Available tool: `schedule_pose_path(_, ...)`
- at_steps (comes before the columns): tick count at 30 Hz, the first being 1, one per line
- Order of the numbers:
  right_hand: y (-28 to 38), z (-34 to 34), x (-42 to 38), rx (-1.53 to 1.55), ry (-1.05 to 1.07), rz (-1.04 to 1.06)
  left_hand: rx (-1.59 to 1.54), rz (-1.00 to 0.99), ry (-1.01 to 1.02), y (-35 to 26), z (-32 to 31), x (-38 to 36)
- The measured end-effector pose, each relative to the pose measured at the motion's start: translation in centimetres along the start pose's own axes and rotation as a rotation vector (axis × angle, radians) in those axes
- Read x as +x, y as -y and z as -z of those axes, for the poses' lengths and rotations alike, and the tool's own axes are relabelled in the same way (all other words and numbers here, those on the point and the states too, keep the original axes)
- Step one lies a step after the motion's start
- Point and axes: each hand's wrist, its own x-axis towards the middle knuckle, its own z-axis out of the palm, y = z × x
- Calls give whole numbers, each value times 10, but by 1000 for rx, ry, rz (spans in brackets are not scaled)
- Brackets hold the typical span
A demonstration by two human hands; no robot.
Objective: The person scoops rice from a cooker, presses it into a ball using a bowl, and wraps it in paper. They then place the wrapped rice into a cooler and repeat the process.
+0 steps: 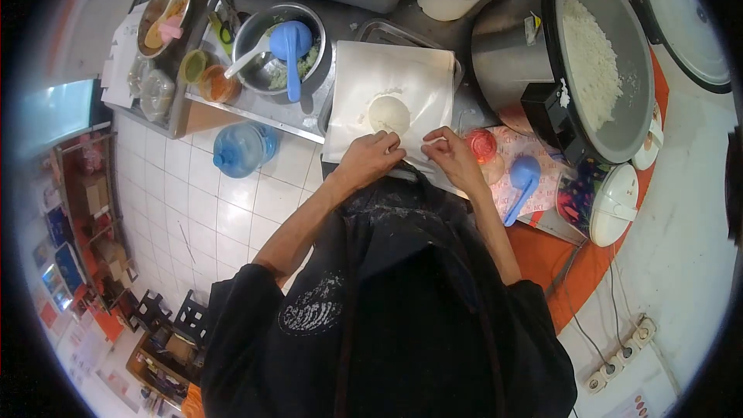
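A stack of cream wrapping paper [430, 76] lies in front of me, with a round, flat mound of white rice [389, 114] on its top sheet. Below the rice, my left hand [374, 156] is closed, its fingers curled and pinching at the paper's near edge. My right hand [451, 156] pinches near the same edge, farther right, thumb and forefinger together. Both hands touch the paper; exactly how much of it sits between the fingertips is hidden. A red-rimmed cup [481, 145] stands just beyond my right hand.
A big rice cooker [507, 50] full of rice stands open at right. Blue scoop [525, 173] lies on pink paper. At left are a steel bowl [246, 35] with another blue scoop [292, 40], an orange-filled cup [219, 85] and a water jug [241, 150] on the floor.
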Motion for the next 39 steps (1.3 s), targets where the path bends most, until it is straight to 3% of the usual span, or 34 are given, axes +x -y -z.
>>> schedule_pose_path(3,-9,4,7,46,-101,-5,15,-65,59,9,-2,-6)
schedule_pose_path(5,-16,6,14,14,-241,45,-77,-138,261,13,-1,-11)
schedule_pose_path(6,-11,6,12,15,-239,45,-76,-136,261,8,4,-11)
schedule_pose_path(8,6,9,6,-145,-156,115,-199,91,-72,-8,24,-5)
schedule_pose_path(9,5,9,5,-144,-160,114,-200,87,-70,-10,28,-1)
schedule_pose_path(11,-2,11,5,-63,-145,132,83,359,-305,-11,31,5)
schedule_pose_path(12,-6,12,6,-65,-144,134,83,360,-308,-3,28,0)
schedule_pose_path(14,-14,12,9,-50,-149,124,99,269,-67,31,22,-22)
schedule_pose_path(16,-18,10,16,-71,-210,148,14,309,-102,43,29,-19)
schedule_pose_path(18,-21,4,30,-90,-269,178,-101,563,-48,57,37,-11)
schedule_pose_path(20,-27,-4,44,-129,-400,211,-79,479,-116,70,33,-3)
schedule_pose_path(23,-33,-10,56,-120,-478,204,-273,586,-99,77,33,9)
schedule_pose_path(26,-42,-14,57,-73,-554,174,-336,704,-63,79,39,14)
schedule_pose_path(28,-41,-16,58,-76,-545,163,-324,883,81,74,47,18)
schedule_pose_path(29,-41,-18,59,-78,-534,149,-324,882,82,73,41,15)
schedule_pose_path(31,-44,-20,61,-82,-551,155,90,538,-357,68,23,8)
schedule_pose_path(32,-45,-19,64,-85,-569,164,89,535,-358,64,18,6)
schedule_pose_path(34,-38,-15,63,-80,-546,125,195,-12,-121,48,14,1)
schedule_pose_path(35,-34,-14,62,-75,-520,87,194,-10,-120,37,8,1)
schedule_pose_path(37,-36,-11,66,-71,-508,103,36,0,95,21,0,7)
schedule_pose_path(39,-34,-7,67,-75,-495,113,94,20,146,27,-10,7)
